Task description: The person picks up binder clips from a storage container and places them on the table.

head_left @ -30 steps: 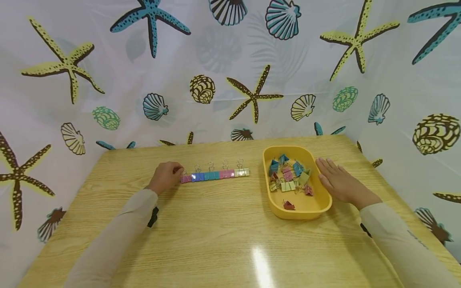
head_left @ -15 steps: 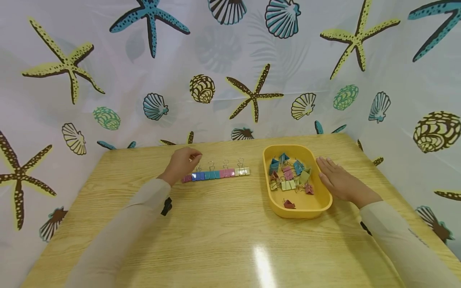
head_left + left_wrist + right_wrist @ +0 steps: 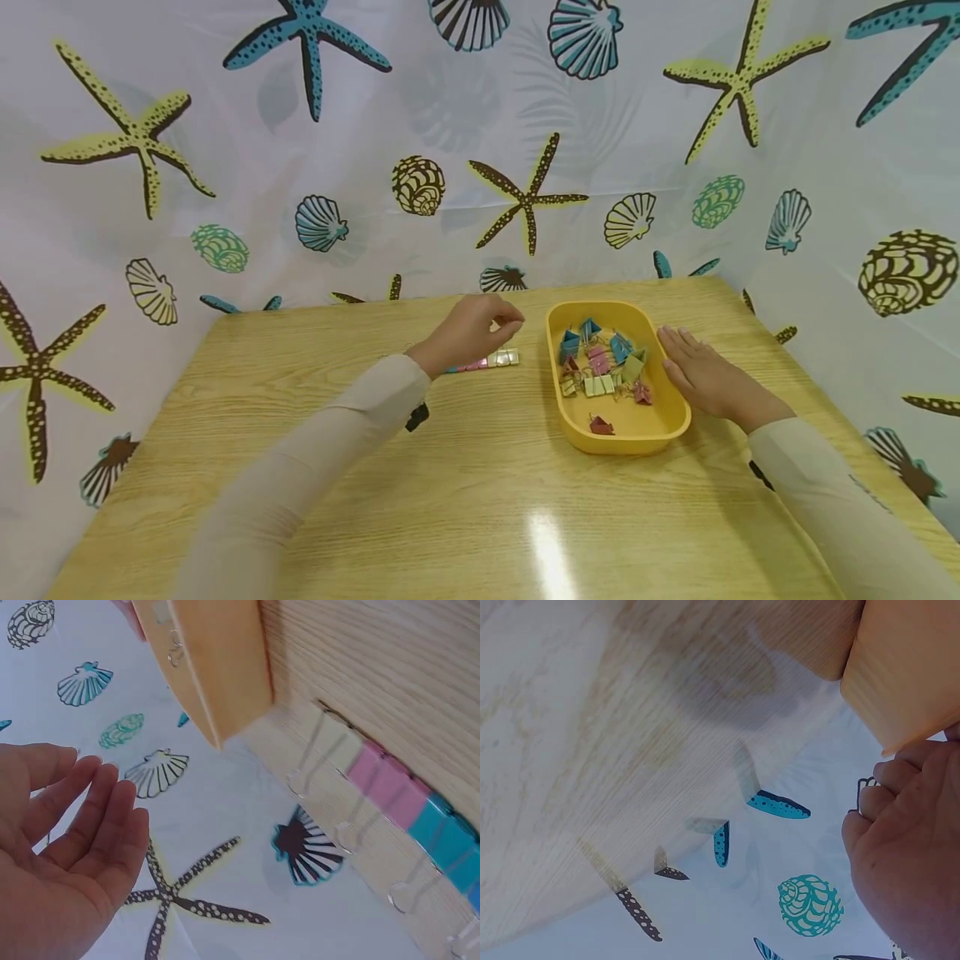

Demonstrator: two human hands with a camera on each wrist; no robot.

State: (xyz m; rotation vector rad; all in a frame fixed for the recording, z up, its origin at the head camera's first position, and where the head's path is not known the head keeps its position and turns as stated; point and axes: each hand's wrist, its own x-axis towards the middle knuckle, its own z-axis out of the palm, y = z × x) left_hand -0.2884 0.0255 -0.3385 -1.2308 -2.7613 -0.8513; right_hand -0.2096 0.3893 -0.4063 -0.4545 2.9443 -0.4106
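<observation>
My left hand (image 3: 480, 327) is in the air above the row of binder clips, between it and the yellow box. Its fingers are loosely bent, and nothing shows in them in the left wrist view. A cream binder clip (image 3: 335, 741), a pink binder clip (image 3: 386, 780) and a teal binder clip (image 3: 448, 838) stand side by side in the row; my hand and sleeve hide its left part in the head view. My right hand (image 3: 705, 375), fingers straight, rests against the right side of the yellow box (image 3: 615, 444).
Inside the box lie several loose binder clips, among them a blue clip (image 3: 621, 348), a pale yellow clip (image 3: 600, 386) and a dark red clip (image 3: 601, 426). A curtain (image 3: 360, 250) printed with shells and starfish borders the wooden table (image 3: 465, 492) at the back and sides.
My left hand has lifted from the left end of the clip row and moved right along it, towards the box. My right hand and the box have stayed put.
</observation>
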